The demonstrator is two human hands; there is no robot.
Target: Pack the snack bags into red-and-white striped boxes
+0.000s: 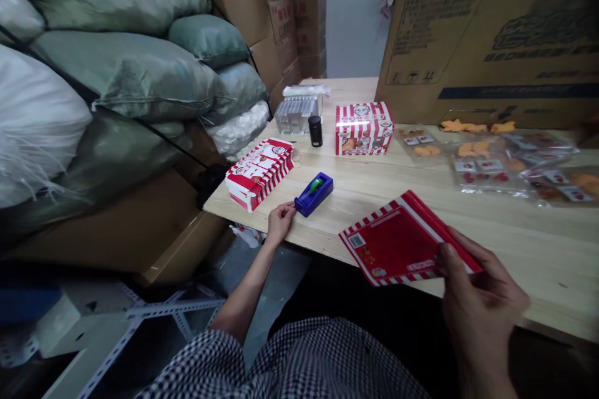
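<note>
My left hand (281, 222) is closed in a pinch at the front end of a blue tape dispenser (306, 204) with a green roll. What lies between those fingertips is too small to make out. In my right hand (482, 293) is a flat red carton (397, 243) with striped edges and a barcode, gripped by one side and tilted above the table's front edge. Left of the dispenser lies a stack of flat striped cartons (260, 171). An assembled striped box (364, 129) stands farther back, near a black cylindrical container (315, 131).
Clear plastic cases (298, 115) stand at the back of the wooden table (322, 234). Clear bags with orange pieces (486, 165) lie at the right, before a large cardboard box (449, 31). Stuffed sacks (135, 68) are piled at the left, above a metal frame (175, 307).
</note>
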